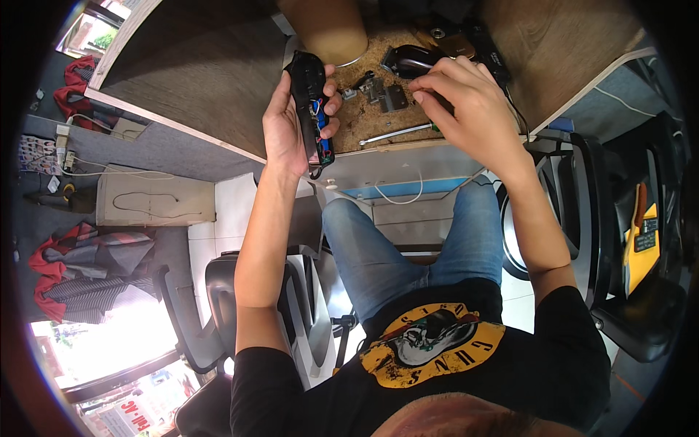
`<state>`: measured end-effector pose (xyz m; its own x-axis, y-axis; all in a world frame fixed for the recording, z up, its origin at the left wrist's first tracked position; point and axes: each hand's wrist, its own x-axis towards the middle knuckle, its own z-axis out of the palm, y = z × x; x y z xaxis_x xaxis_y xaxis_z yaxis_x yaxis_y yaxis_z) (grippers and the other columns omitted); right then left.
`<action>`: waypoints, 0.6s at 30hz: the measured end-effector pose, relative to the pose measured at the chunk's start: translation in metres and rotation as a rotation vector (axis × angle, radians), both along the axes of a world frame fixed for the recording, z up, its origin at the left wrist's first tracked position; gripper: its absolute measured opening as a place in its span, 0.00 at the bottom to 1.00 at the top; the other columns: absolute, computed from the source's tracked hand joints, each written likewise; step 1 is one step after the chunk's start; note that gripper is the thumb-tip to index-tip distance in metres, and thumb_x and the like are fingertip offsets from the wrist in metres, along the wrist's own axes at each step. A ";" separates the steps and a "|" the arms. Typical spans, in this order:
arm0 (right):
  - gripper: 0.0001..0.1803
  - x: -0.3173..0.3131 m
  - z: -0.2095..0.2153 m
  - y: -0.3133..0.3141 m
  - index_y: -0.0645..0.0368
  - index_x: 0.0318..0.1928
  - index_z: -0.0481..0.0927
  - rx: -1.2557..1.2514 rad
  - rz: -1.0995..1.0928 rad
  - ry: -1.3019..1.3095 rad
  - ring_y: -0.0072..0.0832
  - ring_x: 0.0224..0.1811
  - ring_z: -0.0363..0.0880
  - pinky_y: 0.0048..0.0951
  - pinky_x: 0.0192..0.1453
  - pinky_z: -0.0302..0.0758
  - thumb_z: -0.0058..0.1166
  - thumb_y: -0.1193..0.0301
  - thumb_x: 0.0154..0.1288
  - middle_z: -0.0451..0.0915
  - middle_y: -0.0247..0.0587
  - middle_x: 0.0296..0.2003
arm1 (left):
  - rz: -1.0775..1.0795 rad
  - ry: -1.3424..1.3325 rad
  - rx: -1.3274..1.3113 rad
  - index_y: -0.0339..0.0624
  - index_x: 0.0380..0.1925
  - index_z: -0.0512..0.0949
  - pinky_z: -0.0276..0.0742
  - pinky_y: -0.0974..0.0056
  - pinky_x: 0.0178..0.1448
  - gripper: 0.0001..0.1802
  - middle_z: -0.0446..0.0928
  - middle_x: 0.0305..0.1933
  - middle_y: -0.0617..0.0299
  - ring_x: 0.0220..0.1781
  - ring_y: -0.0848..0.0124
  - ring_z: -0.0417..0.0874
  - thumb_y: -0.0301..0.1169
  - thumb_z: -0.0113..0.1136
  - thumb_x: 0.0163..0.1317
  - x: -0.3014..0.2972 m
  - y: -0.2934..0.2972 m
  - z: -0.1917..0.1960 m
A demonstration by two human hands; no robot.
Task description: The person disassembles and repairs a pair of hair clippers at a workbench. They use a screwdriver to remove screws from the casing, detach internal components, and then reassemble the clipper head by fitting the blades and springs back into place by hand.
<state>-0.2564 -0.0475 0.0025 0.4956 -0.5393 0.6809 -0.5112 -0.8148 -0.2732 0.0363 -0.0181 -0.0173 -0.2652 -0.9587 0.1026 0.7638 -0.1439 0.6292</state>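
My left hand (282, 120) is wrapped round an opened black hair clipper (309, 80), held upright over the left part of the shelf. Its casing is off on one side, baring a blue part and thin wires. My right hand (473, 109) hovers at the right of the shelf, thumb and index fingertips brought together; whatever is between them is too small to make out. Just left of those fingertips lie a dark metal clipper blade (394, 98) and small loose parts (368, 84). A screwdriver (393, 135) rests along the shelf's front edge, its handle end partly below my right hand.
Behind my right hand lies another dark hair clipper (411, 60), with black devices and a cord (518, 113) beside it. A tan cylindrical container (331, 29) stands at the back. Wooden side panels (196, 65) wall in the cork-like shelf (357, 131). Black chairs (590, 211) stand on both sides.
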 end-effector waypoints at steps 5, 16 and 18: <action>0.06 0.011 -0.014 -0.002 0.57 0.39 0.89 -0.025 -0.111 0.071 0.37 0.44 0.79 0.40 0.50 0.71 0.66 0.68 0.69 0.84 0.33 0.36 | 0.001 -0.005 -0.016 0.23 0.72 0.65 0.80 0.66 0.28 0.36 0.72 0.51 0.52 0.45 0.65 0.73 0.51 0.36 0.89 -0.002 0.001 0.001; 0.04 0.019 -0.017 0.005 0.57 0.37 0.88 0.069 -0.181 0.077 0.38 0.46 0.80 0.43 0.51 0.72 0.65 0.71 0.66 0.84 0.36 0.37 | -0.022 -0.018 0.002 0.33 0.68 0.73 0.83 0.62 0.31 0.35 0.77 0.50 0.57 0.46 0.64 0.80 0.56 0.39 0.87 0.001 -0.001 0.001; 0.04 0.020 -0.018 0.005 0.57 0.37 0.87 0.060 -0.186 0.066 0.38 0.46 0.80 0.43 0.51 0.73 0.65 0.71 0.66 0.84 0.36 0.37 | -0.031 -0.013 -0.007 0.33 0.68 0.73 0.83 0.62 0.31 0.35 0.77 0.50 0.57 0.46 0.64 0.81 0.56 0.39 0.87 0.001 -0.001 0.001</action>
